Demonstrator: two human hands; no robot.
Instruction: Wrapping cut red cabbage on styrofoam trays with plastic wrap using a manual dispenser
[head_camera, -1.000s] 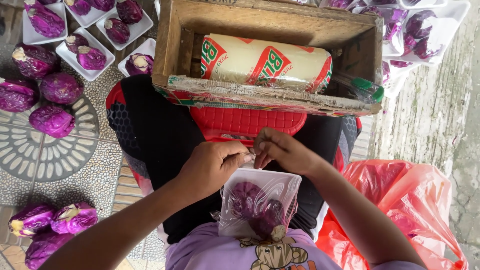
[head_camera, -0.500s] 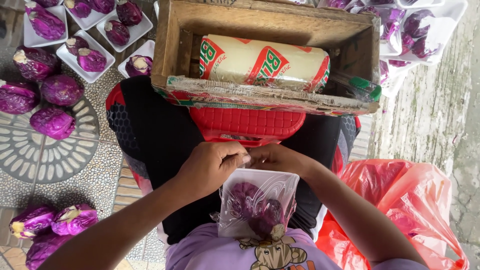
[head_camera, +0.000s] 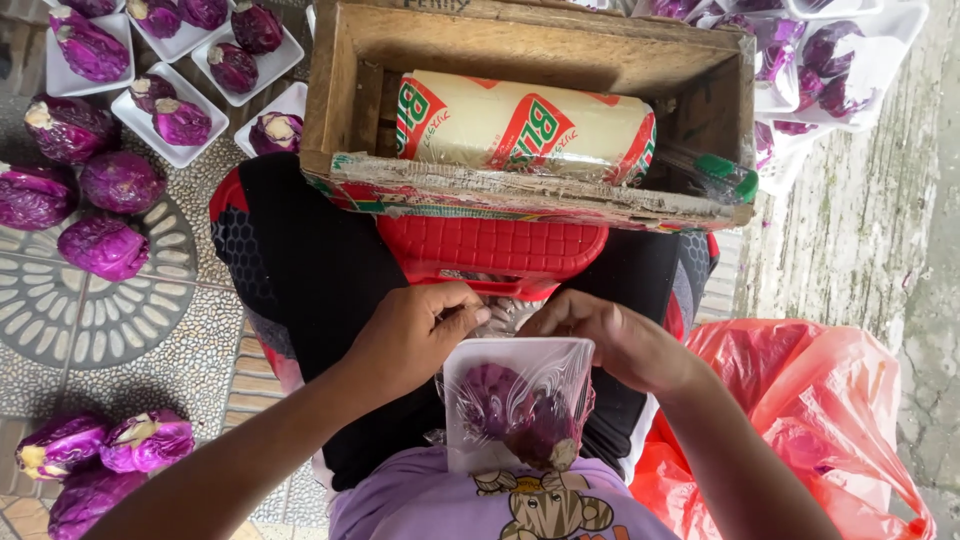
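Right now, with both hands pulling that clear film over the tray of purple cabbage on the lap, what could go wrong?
The thin film could tear, since the left hand and right hand pinch it at the tray's top edge. The white tray stands tilted on the lap, so the purple cabbage might slide out. The wooden box holding the film roll sits close ahead; knuckles could knock it.

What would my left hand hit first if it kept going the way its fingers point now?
The left hand points across toward the right hand, over the top edge of the wrapped tray of purple cabbage. It would probably meet the right hand's fingertips first, though depth is hard to judge.
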